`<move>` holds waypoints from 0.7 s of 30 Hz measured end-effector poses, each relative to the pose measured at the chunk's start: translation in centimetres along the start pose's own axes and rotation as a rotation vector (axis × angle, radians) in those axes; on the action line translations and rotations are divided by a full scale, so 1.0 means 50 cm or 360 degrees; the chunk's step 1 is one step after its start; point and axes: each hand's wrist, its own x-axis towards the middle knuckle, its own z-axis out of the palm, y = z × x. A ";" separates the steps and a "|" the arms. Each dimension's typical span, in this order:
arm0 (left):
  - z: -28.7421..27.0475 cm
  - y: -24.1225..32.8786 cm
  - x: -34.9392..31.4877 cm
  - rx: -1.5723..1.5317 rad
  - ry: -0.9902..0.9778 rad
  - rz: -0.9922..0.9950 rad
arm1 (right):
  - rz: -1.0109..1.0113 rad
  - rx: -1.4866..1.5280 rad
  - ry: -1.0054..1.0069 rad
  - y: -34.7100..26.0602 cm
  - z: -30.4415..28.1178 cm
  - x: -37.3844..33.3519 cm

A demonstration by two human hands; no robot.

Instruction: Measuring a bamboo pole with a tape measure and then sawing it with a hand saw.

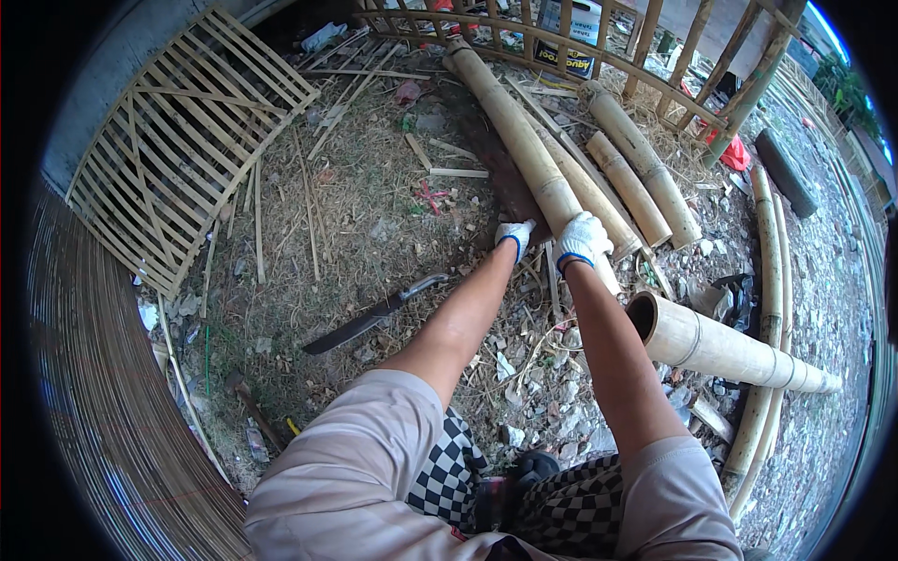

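My right hand [582, 241], in a white knit glove with a blue cuff, is closed over the near part of a thick bamboo pole [514, 126]. The pole slants away toward the slatted bamboo fence. Just left of it, my left hand [515, 235], gloved alike, is closed at the near end of a dark brown board [502, 166]; its fingers are partly hidden, so I cannot make out what it grips. A large machete [360, 323] with a dark blade and pale handle lies on the ground left of my left forearm.
Shorter bamboo lengths [645, 168] lie right of the pole. A wide hollow bamboo [720, 341] rests across thinner poles [769, 280]. A slatted bamboo panel [187, 140] leans at far left above bundled thin strips [84, 374]. The bamboo fence [599, 51] crosses the back. Rubble litters the ground.
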 end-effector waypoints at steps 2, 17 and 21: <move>0.006 0.017 -0.025 -0.0173 -0.0067 0.0013 | -0.0025 -0.0006 0.0077 0.023 0.015 0.021; -0.448 0.161 -0.116 0.0068 0.0302 0.0168 | -0.0205 -0.0142 0.0363 -0.024 0.108 0.041; -0.529 0.188 -0.193 0.0172 0.0129 0.0228 | -0.0197 -0.0290 0.0171 0.011 0.127 0.065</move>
